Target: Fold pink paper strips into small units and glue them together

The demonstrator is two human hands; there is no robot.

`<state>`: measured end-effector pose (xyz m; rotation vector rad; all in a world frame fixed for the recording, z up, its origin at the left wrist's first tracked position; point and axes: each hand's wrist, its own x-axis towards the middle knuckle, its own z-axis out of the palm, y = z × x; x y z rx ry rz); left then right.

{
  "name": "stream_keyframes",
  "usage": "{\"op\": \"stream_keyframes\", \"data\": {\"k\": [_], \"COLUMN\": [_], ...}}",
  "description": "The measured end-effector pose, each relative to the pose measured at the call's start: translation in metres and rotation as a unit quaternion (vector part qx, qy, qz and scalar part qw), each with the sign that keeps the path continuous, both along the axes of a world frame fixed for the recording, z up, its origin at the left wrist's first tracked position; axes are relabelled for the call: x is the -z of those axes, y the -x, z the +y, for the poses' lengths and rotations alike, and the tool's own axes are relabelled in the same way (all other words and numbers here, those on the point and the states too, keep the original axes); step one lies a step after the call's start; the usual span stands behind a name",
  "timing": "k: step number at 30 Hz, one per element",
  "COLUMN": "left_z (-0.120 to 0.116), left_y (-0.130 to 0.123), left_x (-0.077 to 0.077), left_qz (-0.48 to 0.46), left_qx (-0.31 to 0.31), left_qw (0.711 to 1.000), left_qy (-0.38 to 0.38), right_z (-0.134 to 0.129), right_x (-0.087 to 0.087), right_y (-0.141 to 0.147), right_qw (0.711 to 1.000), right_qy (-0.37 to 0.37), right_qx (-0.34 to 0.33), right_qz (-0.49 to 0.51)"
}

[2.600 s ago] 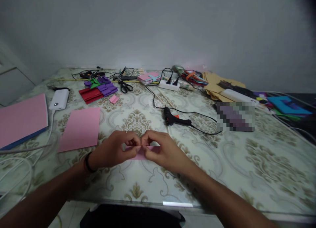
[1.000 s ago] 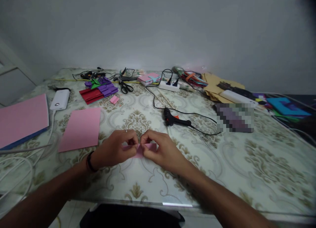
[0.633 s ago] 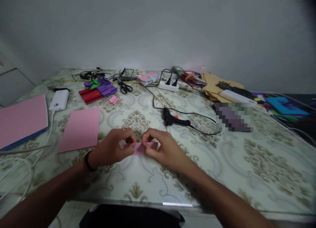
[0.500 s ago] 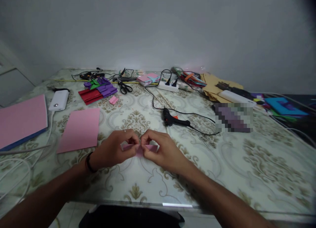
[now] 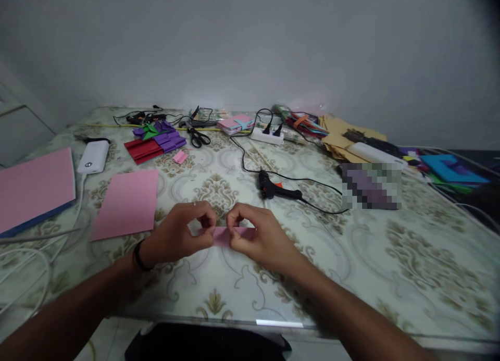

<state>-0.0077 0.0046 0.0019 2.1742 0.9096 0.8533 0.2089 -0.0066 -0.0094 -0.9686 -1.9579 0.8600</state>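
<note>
- A big plain grey wall (image 5: 250,48) is at the back of what I see from far away.
- The worktop (image 5: 250,293) has curly leaf shapes all over it.
- A large pink pad (image 5: 37,189) lies at the left edge, with blue under it.
- One pink sheet (image 5: 127,204) lies flat on the worktop, between the pad and my left hand. I see no folds in it.
- My left hand (image 5: 175,236) has its grip pinched, finger and thumb together, on the left part of the pink strip.
- My right hand (image 5: 265,236) pinches the same strip with its grip, a bit to the right. The two hands are near but apart.
- Farther back, the red paper (image 5: 142,150) and purple paper (image 5: 170,138) already have folds in them.
- A black glue gun (image 5: 282,193) rests past my right hand, with nobody holding it.
- The pink strip (image 5: 221,237) is between my hands, right in front of me. It is a long thin piece now, but fingers hide its ends, so I can't tell if all its folds are done.
- A tiny pink piece (image 5: 180,157) sits near the red paper.
</note>
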Motion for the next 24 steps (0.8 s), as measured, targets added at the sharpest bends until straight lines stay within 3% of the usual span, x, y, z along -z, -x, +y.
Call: {"op": "stream_keyframes", "data": {"k": [9,14,19,24], "left_z": [0.012,0.016,0.008,0.004], "left_y": [0.016,0.024,0.010,-0.003], "left_x": [-0.011,-0.015,-0.005,0.007], "left_qz": [0.005,-0.030,0.021,0.036], "left_qx": [-0.004,-0.031,0.034,0.031], "left_qw": [0.999,0.998,0.999,0.998], "left_qy": [0.050,0.036,0.026,0.037], "right_z": [0.009,0.010,0.004,0.004], "right_x": [-0.005,-0.006,-0.002,0.005], "right_y": [-0.014,-0.016,-0.004,0.003], "right_qw": [0.999,0.998,0.997,0.995], "right_qy": [0.033,0.051,0.070,0.094], "right_qx": [0.022,0.022,-0.002,-0.021], "right_qz": [0.016,0.027,0.022,0.017]}}
